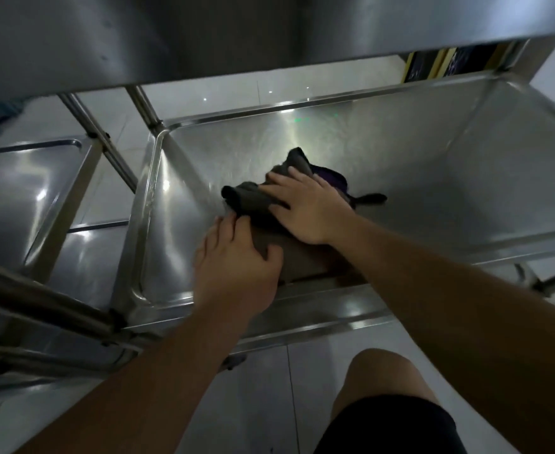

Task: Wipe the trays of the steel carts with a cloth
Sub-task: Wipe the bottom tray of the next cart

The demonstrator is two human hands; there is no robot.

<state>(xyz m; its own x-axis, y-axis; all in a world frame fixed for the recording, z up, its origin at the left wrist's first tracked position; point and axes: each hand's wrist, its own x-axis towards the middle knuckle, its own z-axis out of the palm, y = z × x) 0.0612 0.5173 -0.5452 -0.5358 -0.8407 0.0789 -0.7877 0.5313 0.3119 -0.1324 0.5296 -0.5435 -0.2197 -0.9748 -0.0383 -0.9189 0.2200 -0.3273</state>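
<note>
We've both hands on the cloth (253,204) in the tray (433,178): right hand (305,208) flat, farther in; left hand (236,257) nearer, prob. pinching its edge.

My one camera sits on my head, looking forward and steeply down, close over the lower tray (400,178) of a steel cart. The upper tray (171,37) fills the top of the view, my knee (384,375) the bottom.
</note>
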